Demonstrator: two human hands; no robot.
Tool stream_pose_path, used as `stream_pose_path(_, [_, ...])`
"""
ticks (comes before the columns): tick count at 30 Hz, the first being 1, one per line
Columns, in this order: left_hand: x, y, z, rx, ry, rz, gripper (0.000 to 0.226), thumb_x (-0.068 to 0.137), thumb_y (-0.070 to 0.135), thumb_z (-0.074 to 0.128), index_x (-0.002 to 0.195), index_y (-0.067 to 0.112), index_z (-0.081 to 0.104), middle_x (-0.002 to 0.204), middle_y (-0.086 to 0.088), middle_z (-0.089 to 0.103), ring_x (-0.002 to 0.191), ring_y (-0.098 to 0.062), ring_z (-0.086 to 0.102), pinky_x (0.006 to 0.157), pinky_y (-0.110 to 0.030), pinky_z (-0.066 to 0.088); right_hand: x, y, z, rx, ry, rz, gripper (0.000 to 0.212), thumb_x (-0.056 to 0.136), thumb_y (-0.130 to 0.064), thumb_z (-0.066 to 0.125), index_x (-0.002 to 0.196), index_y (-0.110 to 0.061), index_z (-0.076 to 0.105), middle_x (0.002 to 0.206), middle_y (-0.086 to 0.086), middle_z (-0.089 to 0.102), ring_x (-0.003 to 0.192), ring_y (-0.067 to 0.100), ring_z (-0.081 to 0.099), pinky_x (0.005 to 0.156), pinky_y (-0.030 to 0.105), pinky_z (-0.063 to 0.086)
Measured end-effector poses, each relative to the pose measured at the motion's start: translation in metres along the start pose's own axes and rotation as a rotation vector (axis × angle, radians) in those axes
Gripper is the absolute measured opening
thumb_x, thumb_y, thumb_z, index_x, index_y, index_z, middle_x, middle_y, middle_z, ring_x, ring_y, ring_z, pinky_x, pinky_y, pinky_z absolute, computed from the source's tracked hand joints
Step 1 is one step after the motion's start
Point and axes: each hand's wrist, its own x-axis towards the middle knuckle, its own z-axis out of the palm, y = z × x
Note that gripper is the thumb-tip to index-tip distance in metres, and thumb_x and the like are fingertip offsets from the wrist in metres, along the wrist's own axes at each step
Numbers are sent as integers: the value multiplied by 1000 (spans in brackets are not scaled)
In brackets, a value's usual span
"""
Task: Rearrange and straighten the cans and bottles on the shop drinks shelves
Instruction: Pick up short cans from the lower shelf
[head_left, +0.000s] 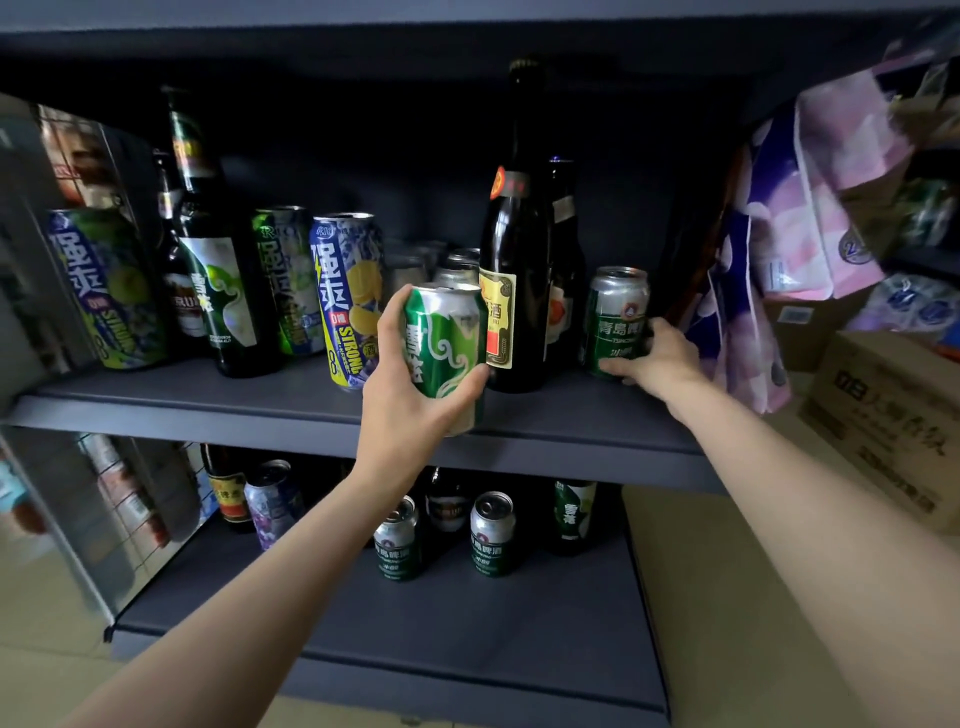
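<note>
Left grip: left hand wrapped round a green swirl can, thumb on the near right side, fingers on the left; can lifted clear of the upper shelf, tilted slightly, in front of the tall dark bottle.
Right grip: right hand curled against the green-and-silver can at the right end of the upper shelf; thumb low on the front, fingers round the far side; can upright on the shelf.
Step in hand: likely re-siting the lifted can while the right hand steadies or turns its can to face front.
Next move calls for: a free spot on the upper shelf, perhaps the gap between the blue-and-yellow can and the tall dark bottle; set down upright, label forward, without knocking the bottle just beside it.
Risk: tall dark bottle stands close to both hands; a nudge could topple it.
Look of lifted can: short, green with white swirl and silver top rim; characters partly hidden by fingers.
Upper shelf: tall cans and green bottles at left, silver can tops behind the lifted can; rows uneven, labels at mixed angles.
Lower shelf: two green cans near the middle, bottles behind, a purple can at left; spacing loose.
Progress: judged early to middling; much left unaligned.
</note>
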Motion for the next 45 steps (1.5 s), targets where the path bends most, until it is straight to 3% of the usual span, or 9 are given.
stream_pose_path(4, [0, 5, 3, 41, -86, -11, 84, 72, 24, 78, 130, 48, 23, 108, 25, 56, 91, 11, 59, 77, -2, 42, 4, 8, -2, 208, 88, 124, 29, 78, 4, 68, 104, -8, 62, 105, 16, 66, 100, 28, 64, 92, 38, 51])
stream_pose_path(8, [5, 14, 21, 52, -242, -17, 84, 68, 41, 78, 128, 57, 21, 115, 14, 58, 103, -4, 59, 89, -21, 47, -12, 12, -21, 439, -88, 104, 19, 82, 3, 65, 96, -8, 59, 92, 16, 65, 88, 27, 66, 82, 37, 56])
stream_pose_path(11, [8, 21, 41, 63, -321, -14, 88, 63, 53, 73, 133, 53, 20, 120, 13, 53, 111, -17, 53, 94, -31, 45, -31, 20, -34, 469, -178, 28, 21, 84, 3, 63, 104, -4, 61, 98, 17, 65, 91, 25, 63, 81, 30, 54])
stream_pose_path(16, [6, 22, 64, 10, -281, -42, 86, 72, 31, 78, 138, 36, 24, 99, 27, 49, 85, 22, 50, 71, 4, 36, -44, 36, -52, 444, -294, -106, 32, 86, 9, 56, 112, -10, 56, 106, 12, 64, 98, 18, 61, 82, 22, 53])
stream_pose_path(23, [20, 37, 105, 216, -306, -62, 93, 73, 37, 77, 144, 27, 19, 123, -2, 60, 110, -20, 58, 85, -23, 43, -51, 25, -60, 358, -592, -196, 61, 82, 3, 64, 129, -27, 40, 117, -7, 58, 110, 6, 57, 90, 19, 47])
stream_pose_path(27, [22, 34, 96, 240, -274, 20, 73, 83, 33, 68, 143, 21, 29, 121, -1, 60, 107, -15, 58, 86, -21, 44, -52, 14, -42, 276, -416, -214, 84, 71, -16, 79, 139, -26, 31, 125, -4, 55, 114, 12, 55, 102, 31, 42])
stream_pose_path(31, [23, 15, 66, 157, -43, 39, 38, 89, 16, 56, 126, 15, 47, 105, 0, 59, 88, -11, 56, 82, -32, 50, -48, 6, -25, 262, -290, -235, 84, 67, -28, 82, 137, -27, 34, 129, -8, 53, 120, 11, 49, 105, 34, 38])
stream_pose_path(36, [37, -9, 38, 229, -7, -89, 40, 88, 14, 56, 126, 12, 43, 118, -6, 55, 92, -13, 56, 84, -29, 47, -45, -4, -17, 211, -183, -213, 71, 72, -28, 79, 132, -22, 40, 123, -8, 52, 111, 9, 45, 90, 24, 33])
stream_pose_path(45, [-6, -54, -12, 672, -106, 243, 39, 82, 17, 38, 117, 5, 52, 104, -11, 57, 96, -32, 54, 79, -41, 42, -50, -14, -1, -71, 32, -191, 54, 83, -36, 68, 122, -6, 47, 127, 10, 54, 115, 25, 49, 72, 23, 31])
